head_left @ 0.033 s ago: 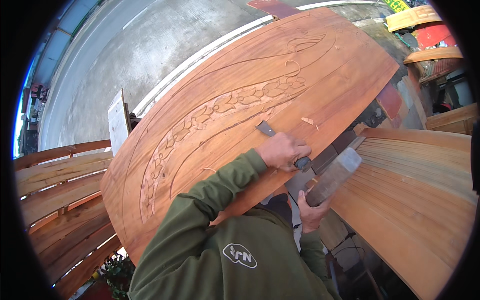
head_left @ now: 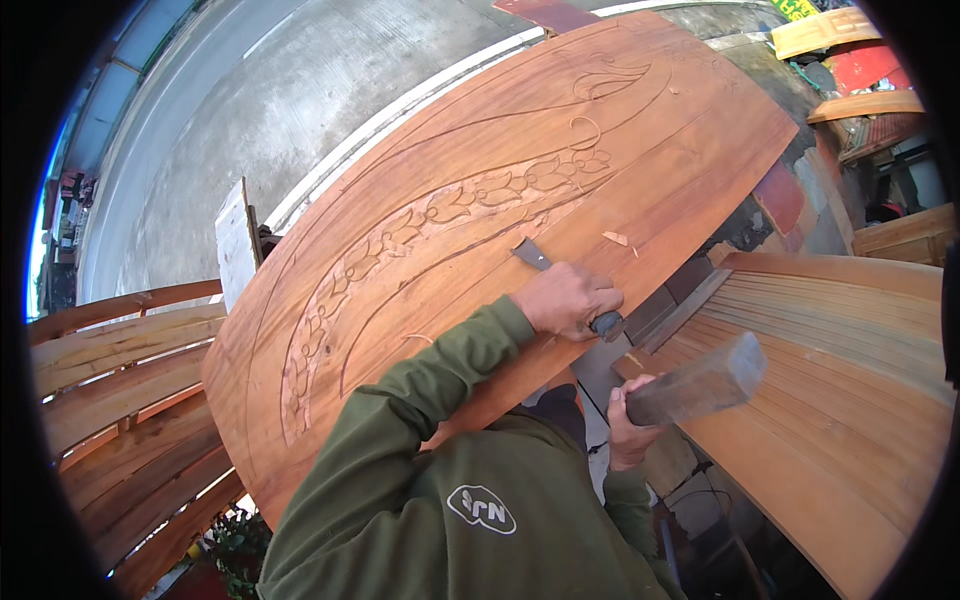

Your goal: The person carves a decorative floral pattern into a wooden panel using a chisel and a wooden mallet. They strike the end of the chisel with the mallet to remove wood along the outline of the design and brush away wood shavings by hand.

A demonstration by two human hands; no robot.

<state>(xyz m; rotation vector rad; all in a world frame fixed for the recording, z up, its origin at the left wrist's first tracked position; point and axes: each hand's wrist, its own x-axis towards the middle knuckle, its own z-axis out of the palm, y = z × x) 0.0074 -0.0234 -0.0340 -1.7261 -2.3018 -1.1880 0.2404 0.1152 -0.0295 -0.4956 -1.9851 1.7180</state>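
My left hand [head_left: 568, 300] is wrapped round the handle of a flat-bladed chisel [head_left: 535, 256], whose blade lies low over a large reddish wooden panel [head_left: 700, 170] carved with a leafy band [head_left: 450, 205] and curved grooves. A few pale shavings [head_left: 618, 242] rest on the panel. Below and right of it, beyond the panel's near edge, my right hand [head_left: 633, 425] grips a squared, worn block-like mallet [head_left: 695, 380], held out to the right of the chisel with its end raised.
A second grooved wooden panel [head_left: 820, 420] lies at the right. Stacked curved planks [head_left: 120, 360] fill the left, beside a white upright board [head_left: 238, 235]. A concrete pavement [head_left: 240, 120] stretches behind. Carved boards and mixed items [head_left: 845, 105] are piled at the far right.
The mallet in my right hand has swung rightward and down, away from the chisel's handle, and lies more level. My left hand and the chisel look unmoved.
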